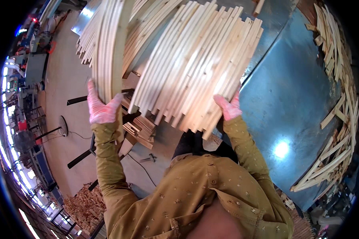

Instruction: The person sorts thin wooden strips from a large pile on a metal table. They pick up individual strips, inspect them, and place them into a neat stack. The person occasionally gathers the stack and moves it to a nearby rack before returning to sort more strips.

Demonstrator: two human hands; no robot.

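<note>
My left hand (103, 106), in a pink and white glove, is closed around the near end of a narrow bundle of pale wooden strips (107, 51). Its thumb lies on the bundle's right side and the fingers on its left. To the right, a wide row of wooden strips (195, 63) lies side by side with uneven near ends. My right hand (229, 106), gloved alike, grips the near right edge of that row, thumb on top; its other fingers are partly hidden behind the wood.
More strips (147, 34) lie beyond the left bundle. A metal-topped table (291, 99) stretches to the right, with loose offcuts (339, 131) heaped along its far right side. Stacked wood pieces (83, 205) sit at the lower left. A pedestal fan (63, 126) and machines stand further left.
</note>
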